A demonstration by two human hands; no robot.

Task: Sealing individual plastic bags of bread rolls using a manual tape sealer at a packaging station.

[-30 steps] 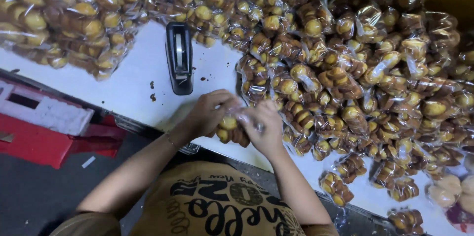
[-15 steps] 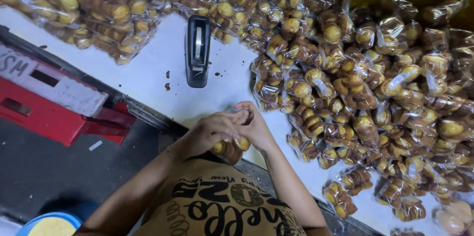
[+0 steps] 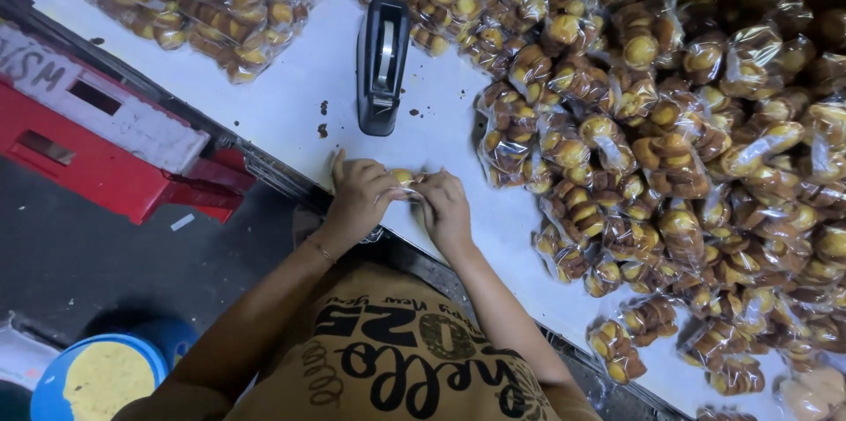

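My left hand (image 3: 359,196) and right hand (image 3: 445,209) pinch shut on the bag (image 3: 407,180) at mid-frame, below the stapler (image 3: 382,64); grip it evenly, I'd say

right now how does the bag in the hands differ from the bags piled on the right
The bag in the hands is pinched between the left hand and right hand at the table edge; the piled bags lie loose, untouched. It is mostly hidden by fingers; the piled bags show fully. Both are clear plastic with small golden cakes.
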